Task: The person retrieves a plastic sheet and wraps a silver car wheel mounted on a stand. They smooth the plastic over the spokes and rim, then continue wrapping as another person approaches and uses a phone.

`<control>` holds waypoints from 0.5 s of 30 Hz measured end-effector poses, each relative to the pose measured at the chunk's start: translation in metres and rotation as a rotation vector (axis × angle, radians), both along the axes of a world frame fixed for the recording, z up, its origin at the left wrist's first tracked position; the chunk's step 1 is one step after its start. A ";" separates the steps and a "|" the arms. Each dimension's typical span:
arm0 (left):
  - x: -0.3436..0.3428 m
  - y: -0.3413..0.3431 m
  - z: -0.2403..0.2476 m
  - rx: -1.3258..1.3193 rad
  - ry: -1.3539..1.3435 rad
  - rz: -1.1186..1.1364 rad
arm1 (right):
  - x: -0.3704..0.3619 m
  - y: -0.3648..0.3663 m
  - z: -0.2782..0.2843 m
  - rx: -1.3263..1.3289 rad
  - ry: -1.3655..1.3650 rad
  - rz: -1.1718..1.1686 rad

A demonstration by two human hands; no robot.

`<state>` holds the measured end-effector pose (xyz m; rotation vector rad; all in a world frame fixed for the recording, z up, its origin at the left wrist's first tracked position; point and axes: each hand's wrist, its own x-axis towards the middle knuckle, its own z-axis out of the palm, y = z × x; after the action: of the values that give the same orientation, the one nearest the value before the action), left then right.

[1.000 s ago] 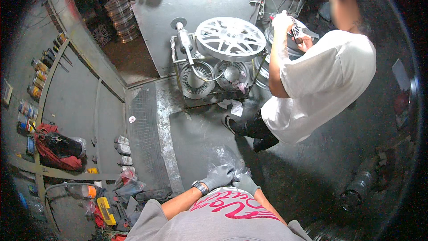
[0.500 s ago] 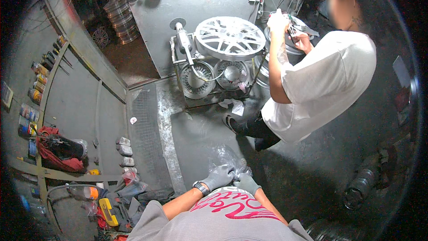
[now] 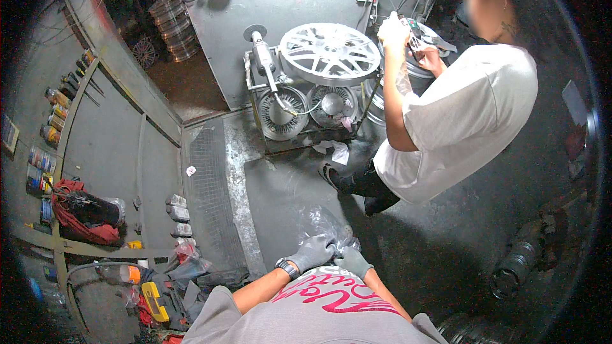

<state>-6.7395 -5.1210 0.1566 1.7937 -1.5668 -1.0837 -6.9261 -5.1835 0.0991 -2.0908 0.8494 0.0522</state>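
Both my gloved hands, left hand & right hand, fingers curled shut, pinch a clear plastic bag close to my chest, over the grey floor. Beyond: silver alloy wheel on a stand; co-worker at its right. Spray cans line the left wall shelf.

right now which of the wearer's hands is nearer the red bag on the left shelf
Left. The left hand, gloved and gripping the clear plastic bag, sits on the side toward the red bag. The right hand is just beyond it, farther away.
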 end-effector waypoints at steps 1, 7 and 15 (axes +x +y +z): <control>0.000 0.001 0.001 0.004 0.003 0.000 | -0.001 0.000 0.000 0.010 0.002 0.002; 0.000 0.003 0.000 0.008 0.018 0.009 | 0.003 0.003 0.011 0.029 0.020 -0.006; 0.000 0.005 -0.002 -0.036 -0.005 -0.026 | -0.001 0.004 -0.004 -0.049 0.041 -0.002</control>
<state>-6.7394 -5.1163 0.1544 1.7583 -1.6071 -1.0574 -6.9270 -5.1799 0.0950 -2.1417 0.8852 0.0739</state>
